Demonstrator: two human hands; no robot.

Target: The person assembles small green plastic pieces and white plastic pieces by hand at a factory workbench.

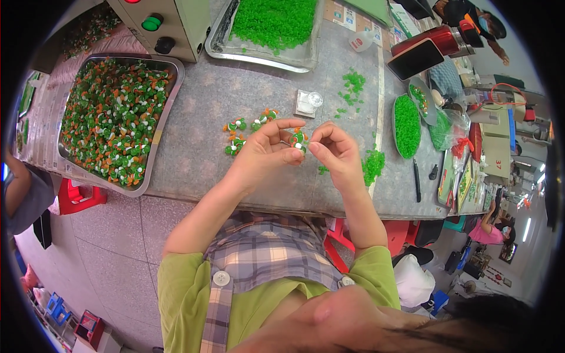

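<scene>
My left hand and my right hand meet over the grey table, pinching between them a small green, white and orange plastic piece. Thumb and fingers of both hands close on it. A few finished pieces of the same kind lie on the table just left of my left hand. A small heap of loose green bits lies right of my right hand.
A metal tray at the left holds several green, orange and white pieces. Another tray of green bits stands at the back, next to a control box. A green-filled dish, a small clear container and tools sit right. Another person's arm is at far left.
</scene>
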